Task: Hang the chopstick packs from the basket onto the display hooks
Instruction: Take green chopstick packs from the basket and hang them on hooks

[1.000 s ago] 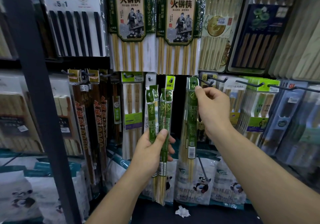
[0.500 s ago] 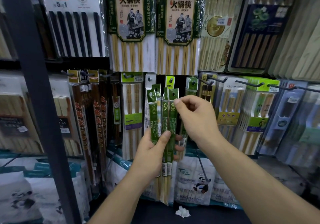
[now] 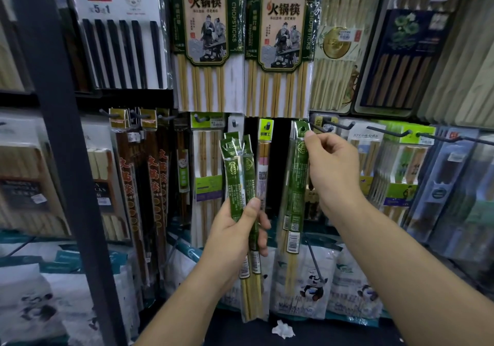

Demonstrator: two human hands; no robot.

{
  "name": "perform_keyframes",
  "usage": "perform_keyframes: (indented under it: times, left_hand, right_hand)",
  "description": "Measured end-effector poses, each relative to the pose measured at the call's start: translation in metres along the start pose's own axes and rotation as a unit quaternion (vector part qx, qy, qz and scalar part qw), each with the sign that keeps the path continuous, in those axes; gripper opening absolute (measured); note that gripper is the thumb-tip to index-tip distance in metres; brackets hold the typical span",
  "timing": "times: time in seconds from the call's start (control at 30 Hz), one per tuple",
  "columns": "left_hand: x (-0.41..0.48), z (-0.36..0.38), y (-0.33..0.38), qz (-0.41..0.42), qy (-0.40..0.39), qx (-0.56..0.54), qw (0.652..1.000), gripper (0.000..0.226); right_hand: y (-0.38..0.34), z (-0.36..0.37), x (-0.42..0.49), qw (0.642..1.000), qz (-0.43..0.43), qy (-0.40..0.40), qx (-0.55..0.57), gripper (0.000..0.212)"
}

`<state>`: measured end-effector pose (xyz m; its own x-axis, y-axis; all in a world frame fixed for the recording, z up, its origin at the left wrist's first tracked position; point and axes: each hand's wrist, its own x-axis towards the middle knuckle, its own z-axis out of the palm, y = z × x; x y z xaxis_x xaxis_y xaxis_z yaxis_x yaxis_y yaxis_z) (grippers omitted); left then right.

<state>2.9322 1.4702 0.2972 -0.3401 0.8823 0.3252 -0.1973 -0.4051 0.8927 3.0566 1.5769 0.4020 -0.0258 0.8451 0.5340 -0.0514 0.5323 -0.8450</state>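
My left hand [image 3: 235, 234] grips a small bunch of narrow green chopstick packs [image 3: 239, 174] upright in front of the display, thumb across their fronts. My right hand [image 3: 330, 169] pinches the top of one more green chopstick pack [image 3: 295, 190] and holds it up at a dark display hook [image 3: 319, 129]. That pack's hang hole sits right by the hook's tip, over other green packs hanging there; whether the hook is through the hole is hidden by my fingers. The basket is not in view.
Large hot-pot chopstick packs [image 3: 205, 41] hang above. Further dark hooks [image 3: 387, 131] with other packs jut out to the right. A dark upright post [image 3: 61, 145] stands at left. Panda-printed bags [image 3: 307, 281] line the bottom, with a crumpled white scrap [image 3: 283, 328] below.
My right hand took one green pack off the bunch in my left hand and carried it up and right to the hook. My left hand stayed almost still.
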Motion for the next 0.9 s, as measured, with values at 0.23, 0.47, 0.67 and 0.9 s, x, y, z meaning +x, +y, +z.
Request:
perform_keyframes:
  times: [0.23,0.47,0.67,0.9]
  left_hand:
    - [0.001,-0.004,0.0,-0.022,-0.025,-0.035,0.999,0.022]
    - [-0.001,-0.004,0.001,-0.032,-0.013,-0.048,0.998,0.022]
    - [-0.002,0.001,0.005,-0.013,-0.04,-0.007,0.999,0.021]
    - [-0.003,0.004,0.004,0.001,-0.055,-0.002,0.999,0.019]
  right_hand:
    - [0.004,0.002,0.007,1.0,-0.009,0.015,0.001,0.039]
    - [0.012,0.002,0.012,0.999,-0.015,0.029,-0.022,0.038]
    - [0.016,0.0,0.011,0.999,-0.007,0.032,-0.038,0.035]
    - [0.012,-0.001,-0.02,0.999,-0.033,0.006,-0.036,0.016]
